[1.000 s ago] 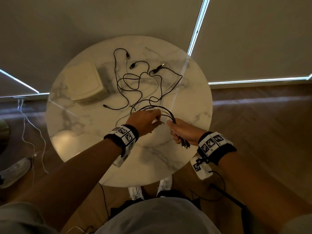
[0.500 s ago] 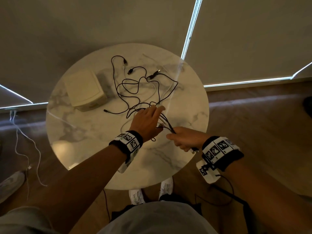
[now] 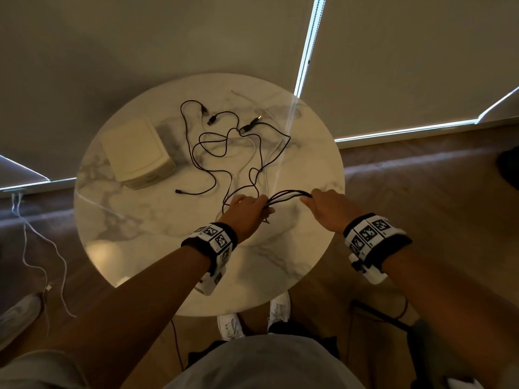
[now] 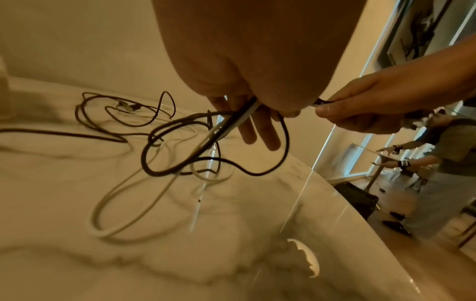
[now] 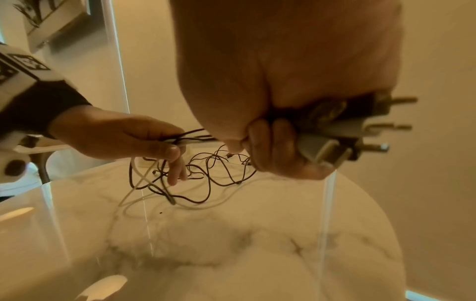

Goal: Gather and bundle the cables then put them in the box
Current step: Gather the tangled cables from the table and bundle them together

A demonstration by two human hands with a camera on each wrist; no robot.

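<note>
Several black cables (image 3: pixel 224 153) and a white one (image 4: pixel 144 201) lie tangled on the round marble table (image 3: pixel 140 234). A cream box (image 3: pixel 137 155) sits closed at the table's back left. My right hand (image 3: pixel 328 209) grips the plug ends (image 5: pixel 342 132) of the cables in a fist. My left hand (image 3: pixel 247 209) pinches the same strands (image 3: pixel 286 196) a short way along, with two fingers (image 4: pixel 257 130) held straight. The strands run nearly taut between both hands, just above the table's front right. Loops hang below the left hand (image 5: pixel 128 140).
The table's edge (image 3: pixel 323 262) is close beneath my right wrist. On the wood floor to the left lie a loose white cord (image 3: pixel 33 248) and a shoe (image 3: pixel 16 318). A figure (image 4: pixel 438 154) shows at the far right in the left wrist view.
My hands have drawn apart: the right hand pulled rightward with the plug ends, and the strands now stretch between it and the left hand. The tangle has been dragged a little nearer.
</note>
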